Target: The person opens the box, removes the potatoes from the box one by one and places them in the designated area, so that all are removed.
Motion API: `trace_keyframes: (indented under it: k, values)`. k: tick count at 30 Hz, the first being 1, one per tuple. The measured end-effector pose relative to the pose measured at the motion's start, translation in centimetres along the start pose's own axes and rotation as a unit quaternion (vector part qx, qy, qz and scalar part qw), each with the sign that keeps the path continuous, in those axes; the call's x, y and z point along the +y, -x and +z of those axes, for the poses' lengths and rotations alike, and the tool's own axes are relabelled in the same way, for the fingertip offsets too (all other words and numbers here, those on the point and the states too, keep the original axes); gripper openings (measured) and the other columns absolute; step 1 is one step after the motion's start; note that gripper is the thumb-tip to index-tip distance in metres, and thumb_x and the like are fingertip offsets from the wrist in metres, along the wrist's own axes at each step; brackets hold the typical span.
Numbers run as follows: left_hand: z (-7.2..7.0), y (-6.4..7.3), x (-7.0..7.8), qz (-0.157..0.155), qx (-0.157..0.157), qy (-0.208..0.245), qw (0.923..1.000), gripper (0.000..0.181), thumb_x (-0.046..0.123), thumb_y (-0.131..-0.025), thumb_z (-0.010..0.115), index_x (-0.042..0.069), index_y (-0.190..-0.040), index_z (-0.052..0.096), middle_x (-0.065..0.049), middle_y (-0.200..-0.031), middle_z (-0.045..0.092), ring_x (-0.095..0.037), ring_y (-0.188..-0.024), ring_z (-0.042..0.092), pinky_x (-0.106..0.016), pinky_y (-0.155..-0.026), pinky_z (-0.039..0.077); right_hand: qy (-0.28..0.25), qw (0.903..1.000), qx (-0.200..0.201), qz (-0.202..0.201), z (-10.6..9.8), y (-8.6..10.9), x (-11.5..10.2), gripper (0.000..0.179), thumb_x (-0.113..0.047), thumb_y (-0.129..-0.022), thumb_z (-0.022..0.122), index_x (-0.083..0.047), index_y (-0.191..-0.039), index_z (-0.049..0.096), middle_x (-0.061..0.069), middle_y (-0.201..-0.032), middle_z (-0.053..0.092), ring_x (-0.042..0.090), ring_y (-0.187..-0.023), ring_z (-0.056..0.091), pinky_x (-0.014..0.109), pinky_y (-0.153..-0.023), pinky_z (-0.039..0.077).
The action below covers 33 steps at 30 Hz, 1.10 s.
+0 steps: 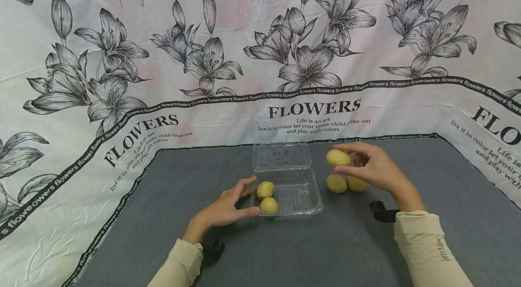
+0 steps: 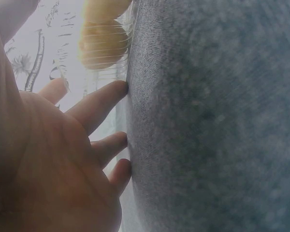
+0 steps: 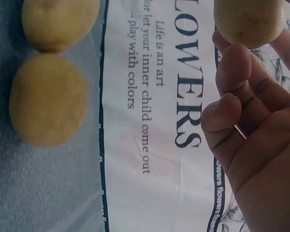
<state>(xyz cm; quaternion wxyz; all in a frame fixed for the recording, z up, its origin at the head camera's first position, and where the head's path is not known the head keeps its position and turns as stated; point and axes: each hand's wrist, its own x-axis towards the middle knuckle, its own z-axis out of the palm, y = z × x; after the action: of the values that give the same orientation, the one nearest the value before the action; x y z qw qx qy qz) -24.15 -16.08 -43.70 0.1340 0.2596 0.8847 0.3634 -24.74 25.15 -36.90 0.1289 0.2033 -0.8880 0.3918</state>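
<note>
A clear plastic box point(image 1: 299, 194) lies on the grey cloth with its lid point(image 1: 281, 156) folded back. Inside, along its left side, sit two yellow potatoes, one point(image 1: 265, 190) behind the other point(image 1: 269, 206). My left hand point(image 1: 225, 208) rests at the box's left edge, thumb and fingers spread; the left wrist view has its fingertips point(image 2: 120, 88) down at the cloth. My right hand point(image 1: 376, 167) pinches a potato point(image 1: 338, 158) between thumb and fingers, raised right of the box. Below it, two more potatoes point(image 1: 336, 184) lie side by side, seen large in the right wrist view.
A white curtain point(image 1: 228, 69) printed with flowers and lettering hangs behind and along both sides of the grey table point(image 1: 325, 251). Dark wrist-worn devices point(image 1: 381, 212) sit by both cuffs.
</note>
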Motion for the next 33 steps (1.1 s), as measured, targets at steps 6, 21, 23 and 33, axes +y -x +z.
trace_keyframes:
  k: [6, 21, 23, 33]
  values:
    - [0.0, 0.0, -0.1, 0.001, -0.001, 0.001, 1.0000, 0.087, 0.055, -0.096, 0.065, 0.027, -0.163, 0.018, 0.001, -0.162, 0.042, -0.035, -0.157, 0.021, -0.072, -0.119, 0.012, 0.005, 0.9999, 0.004, 0.015, -0.5, 0.2, 0.8, 0.052, -0.028, -0.083, 0.087, -0.020, -0.132, 0.069, 0.002, -0.106, 0.065, 0.012, -0.070, 0.052, 0.026, -0.056, 0.043]
    - [0.1, -0.1, -0.2, 0.000, -0.002, 0.005, 1.0000, 0.087, 0.055, -0.096, 0.065, 0.027, -0.163, 0.018, 0.000, -0.162, 0.042, -0.037, -0.157, 0.020, -0.074, -0.117, 0.010, 0.017, 0.9986, -0.004, 0.049, -1.0, 0.6, 2.0, 0.053, -0.030, -0.087, 0.084, -0.017, -0.135, 0.067, 0.008, -0.114, 0.065, 0.012, -0.075, 0.053, 0.027, -0.060, 0.044]
    - [0.1, -0.1, -0.2, -0.002, -0.002, 0.004, 1.0000, 0.087, 0.056, -0.096, 0.065, 0.027, -0.163, 0.018, 0.001, -0.162, 0.042, -0.037, -0.157, 0.019, -0.074, -0.118, 0.010, 0.018, 0.9984, -0.007, 0.053, -1.1, 0.7, 2.1, 0.053, -0.031, -0.087, 0.083, -0.016, -0.135, 0.067, 0.008, -0.115, 0.065, 0.012, -0.076, 0.053, 0.027, -0.060, 0.045]
    - [0.0, 0.0, -0.1, -0.005, -0.002, 0.010, 0.9999, 0.087, 0.056, -0.096, 0.065, 0.029, -0.163, 0.017, 0.000, -0.162, 0.041, -0.037, -0.157, 0.019, -0.075, -0.117, 0.012, 0.009, 0.9977, -0.001, 0.067, -2.0, 1.2, 2.4, 0.053, -0.032, -0.087, 0.083, -0.015, -0.135, 0.067, 0.007, -0.113, 0.063, 0.010, -0.076, 0.053, 0.027, -0.060, 0.044]
